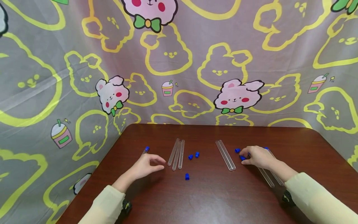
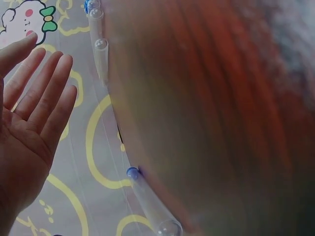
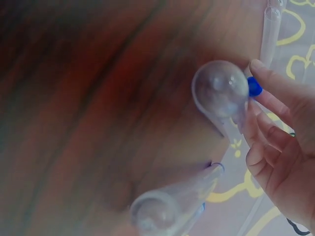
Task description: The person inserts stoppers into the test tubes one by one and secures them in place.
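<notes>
My right hand [image 1: 258, 157] is low over the table at the right. Its thumb and fingers pinch a small blue cap [image 3: 254, 86]. Another blue cap [image 1: 237, 150] lies just beyond the fingertips. Under and beside this hand lie clear test tubes [image 1: 265, 177], partly hidden, with blue showing at a far end. My left hand [image 1: 145, 166] hovers at the left, fingers loosely spread and holding nothing. Behind it shows a test tube with a blue cap [image 1: 147, 149], mostly covered by the hand in the head view. In the left wrist view that tube [image 2: 155, 206] shows whole.
Three clear tubes [image 1: 176, 154] lie left of centre, and two more tubes [image 1: 225, 155] right of centre. Between them are loose blue caps [image 1: 190, 157], with one cap [image 1: 187, 176] nearer the front. A patterned curtain [image 1: 193, 62] hangs behind the brown table [image 1: 207, 199].
</notes>
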`<state>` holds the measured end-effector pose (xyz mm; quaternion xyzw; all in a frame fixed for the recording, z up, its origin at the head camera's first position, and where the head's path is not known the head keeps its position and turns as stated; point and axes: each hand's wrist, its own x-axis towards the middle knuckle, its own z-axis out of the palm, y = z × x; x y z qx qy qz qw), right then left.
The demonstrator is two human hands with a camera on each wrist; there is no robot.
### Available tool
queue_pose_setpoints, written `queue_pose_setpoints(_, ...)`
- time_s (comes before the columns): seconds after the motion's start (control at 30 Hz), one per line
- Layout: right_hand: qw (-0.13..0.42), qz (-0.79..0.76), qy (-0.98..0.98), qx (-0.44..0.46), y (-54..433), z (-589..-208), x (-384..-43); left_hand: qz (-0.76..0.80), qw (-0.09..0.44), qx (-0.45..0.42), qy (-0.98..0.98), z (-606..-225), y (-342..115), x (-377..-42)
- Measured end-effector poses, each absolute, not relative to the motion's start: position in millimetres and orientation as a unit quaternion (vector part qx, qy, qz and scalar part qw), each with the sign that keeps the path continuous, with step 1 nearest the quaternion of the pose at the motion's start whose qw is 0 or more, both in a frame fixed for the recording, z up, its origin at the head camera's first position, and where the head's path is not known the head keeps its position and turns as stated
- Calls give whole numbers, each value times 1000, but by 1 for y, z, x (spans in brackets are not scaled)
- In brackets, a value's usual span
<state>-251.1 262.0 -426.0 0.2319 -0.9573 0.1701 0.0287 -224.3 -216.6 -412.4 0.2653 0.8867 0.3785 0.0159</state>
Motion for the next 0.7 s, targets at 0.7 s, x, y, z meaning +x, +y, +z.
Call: queue_pose_setpoints(0.7,62,196,-943,262,258,-412,-239,368,-7,277,888,-412,-207,-255)
